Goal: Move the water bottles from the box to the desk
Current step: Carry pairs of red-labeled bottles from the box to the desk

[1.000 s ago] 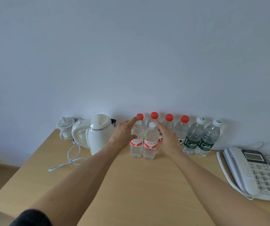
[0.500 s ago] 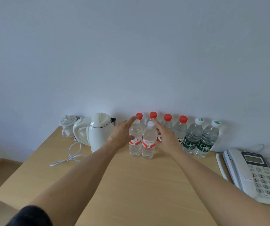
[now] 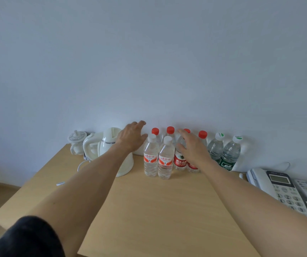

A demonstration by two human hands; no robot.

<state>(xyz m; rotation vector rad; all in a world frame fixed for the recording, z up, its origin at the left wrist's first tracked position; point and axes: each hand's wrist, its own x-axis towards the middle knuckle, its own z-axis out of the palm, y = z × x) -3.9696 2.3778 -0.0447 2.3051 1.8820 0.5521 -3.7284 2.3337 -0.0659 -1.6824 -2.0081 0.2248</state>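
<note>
Your hands have just come off the two front bottles: left hand (image 3: 132, 138) lifted with fingers spread, holding nothing; right hand (image 3: 191, 147) loose and empty, hovering in front of the red-capped row. So that pair looks delivered, standing upright on the desk (image 3: 149, 210). Count with me: two white-capped bottles (image 3: 150, 158) in front, four red-capped bottles (image 3: 180, 160) by the wall, two green-labelled bottles (image 3: 229, 154) at right. No box in sight.
</note>
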